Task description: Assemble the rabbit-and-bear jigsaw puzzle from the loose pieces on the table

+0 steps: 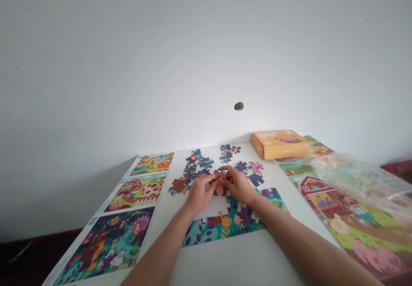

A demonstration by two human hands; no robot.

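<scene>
My left hand and my right hand meet over the middle of the table, fingertips pinched together on a brownish puzzle piece. The fingers cover part of it, so its full outline is hidden. Just below them lies a partly joined jigsaw puzzle, with teal leaves, a yellow tulip and purple plants along its near edge; my right wrist hangs over its right side. Beyond my hands lie several loose dark-blue pieces. A brown joined cluster sits left of my left hand.
A picture sheet with three printed scenes lies along the left edge. At the back right stands an orange puzzle box against the white wall. A finished-looking farm picture and a clear plastic bag lie on the right.
</scene>
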